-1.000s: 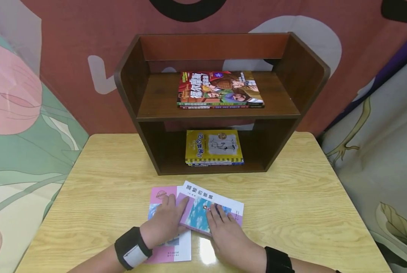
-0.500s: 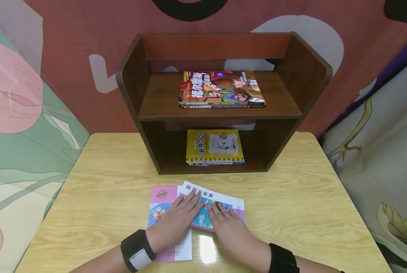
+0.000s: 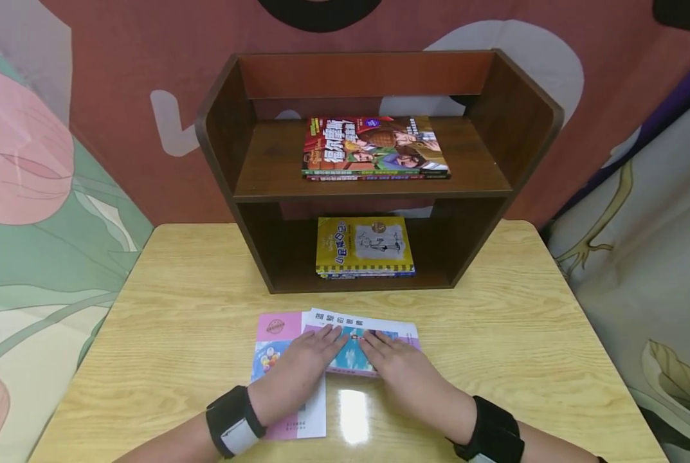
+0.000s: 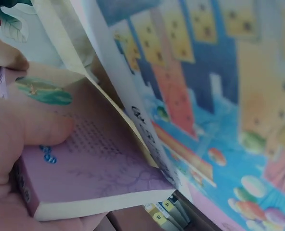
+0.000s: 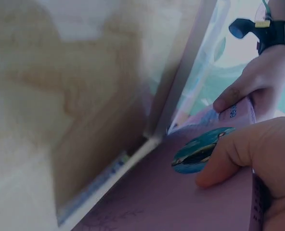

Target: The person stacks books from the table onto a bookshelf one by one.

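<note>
Both hands hold a paperback book [image 3: 353, 357] with a white, lilac and sky-blue cover, in the head view. My left hand [image 3: 298, 366] has its fingers over the front cover on the left side, and my right hand [image 3: 405, 370] does likewise on the right. Both wrist views show the lilac back cover [image 4: 94, 173], with the left thumb [image 4: 51, 130] and right thumb [image 5: 229, 159] pressed against it. Under the left forearm lies a second book [image 3: 275, 328], pink with balloons on its cover; the held book overlaps its upper right part.
Behind the hands stands a dark brown two-tier bookshelf [image 3: 373, 188] on the light wooden table [image 3: 495, 360]. Its upper shelf bears stacked red comic-style books [image 3: 376, 148]; below lies a stack topped by a yellow book [image 3: 364, 244]. Patterned cloth [image 3: 113, 141] hangs around the table.
The left hand has shifted from the book's left edge onto its front cover. The held book has turned straighter toward the shelf, and the right hand has moved slightly right with it.
</note>
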`<state>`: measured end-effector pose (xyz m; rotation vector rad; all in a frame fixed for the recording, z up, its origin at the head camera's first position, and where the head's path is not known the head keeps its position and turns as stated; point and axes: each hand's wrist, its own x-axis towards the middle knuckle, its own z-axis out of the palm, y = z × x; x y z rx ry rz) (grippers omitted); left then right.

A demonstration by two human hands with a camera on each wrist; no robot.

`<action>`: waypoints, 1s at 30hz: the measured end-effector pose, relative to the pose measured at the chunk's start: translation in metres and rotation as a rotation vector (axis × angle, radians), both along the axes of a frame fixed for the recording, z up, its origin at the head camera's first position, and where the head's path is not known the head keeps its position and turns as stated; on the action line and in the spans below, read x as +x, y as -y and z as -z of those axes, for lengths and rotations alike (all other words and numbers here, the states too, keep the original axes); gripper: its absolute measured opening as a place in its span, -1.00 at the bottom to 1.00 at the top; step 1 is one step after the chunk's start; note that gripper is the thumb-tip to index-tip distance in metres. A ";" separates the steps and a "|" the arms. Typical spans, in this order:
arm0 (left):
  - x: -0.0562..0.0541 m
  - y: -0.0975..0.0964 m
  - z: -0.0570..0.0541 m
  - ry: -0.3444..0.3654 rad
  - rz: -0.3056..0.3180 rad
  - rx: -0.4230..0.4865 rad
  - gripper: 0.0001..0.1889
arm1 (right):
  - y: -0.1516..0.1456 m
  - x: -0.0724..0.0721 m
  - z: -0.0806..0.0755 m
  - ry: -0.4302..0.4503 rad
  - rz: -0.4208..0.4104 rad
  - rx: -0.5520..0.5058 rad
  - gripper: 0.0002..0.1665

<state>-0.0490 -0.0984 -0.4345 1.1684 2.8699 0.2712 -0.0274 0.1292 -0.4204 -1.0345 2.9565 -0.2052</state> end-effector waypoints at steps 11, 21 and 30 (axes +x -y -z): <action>-0.014 0.004 -0.036 -0.173 -0.059 0.141 -0.48 | -0.019 -0.018 -0.041 -0.249 0.104 -0.070 -0.48; -0.016 -0.009 -0.123 -0.500 -0.020 0.211 -0.45 | -0.032 -0.016 -0.111 -0.467 0.124 -0.229 -0.49; -0.023 -0.018 -0.186 -0.886 0.049 0.433 -0.65 | -0.029 -0.027 -0.154 -0.863 0.079 -0.512 -0.65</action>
